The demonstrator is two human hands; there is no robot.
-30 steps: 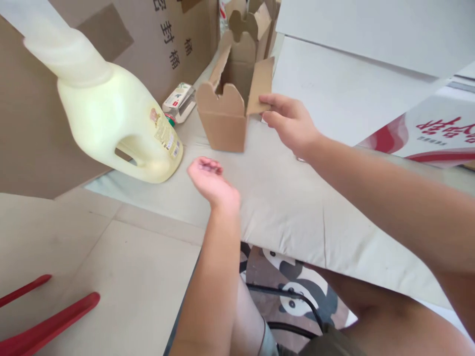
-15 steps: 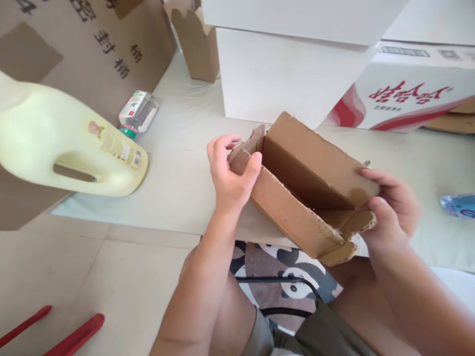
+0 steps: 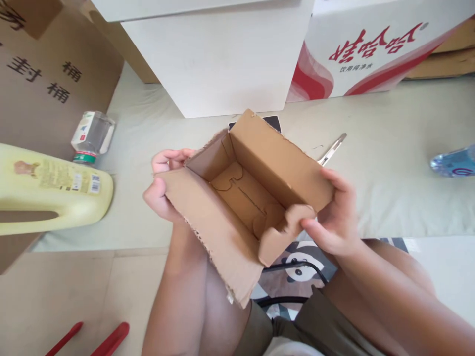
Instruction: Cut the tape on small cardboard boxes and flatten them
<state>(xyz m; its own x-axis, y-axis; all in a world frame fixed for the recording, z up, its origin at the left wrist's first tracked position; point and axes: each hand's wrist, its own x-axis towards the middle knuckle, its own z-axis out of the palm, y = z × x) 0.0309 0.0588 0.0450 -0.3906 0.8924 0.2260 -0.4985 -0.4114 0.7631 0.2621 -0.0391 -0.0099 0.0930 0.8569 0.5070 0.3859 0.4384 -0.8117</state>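
A small brown cardboard box [image 3: 218, 217] with rough-cut edges is held up between my two hands, its open top turned towards me. Inside, the interlocked bottom flaps show, and nothing lies on them. My left hand [image 3: 163, 188] grips the left corner, thumb on the near wall and fingers behind the end wall. My right hand [image 3: 334, 217] pinches the right end, its thumb on the notched end flap. Behind the box, a dark flat object with a white rim [image 3: 273, 122] and a pale metal tool [image 3: 334, 148] lie partly hidden on the cloth.
A yellow jug [image 3: 85, 198] and a clear bottle on its side [image 3: 92, 136] are on the left, beside a large carton [image 3: 33, 99]. White boxes [image 3: 222, 59] and a red-printed carton [image 3: 356, 54] stand behind. A blue-labelled bottle [image 3: 454, 162] lies right. Red bars [image 3: 111, 338] show lower left.
The box has moved left and tipped so its inside faces me, with the near wall folded outward. Both hands moved with it. The metal tool and dark object have come into view behind it.
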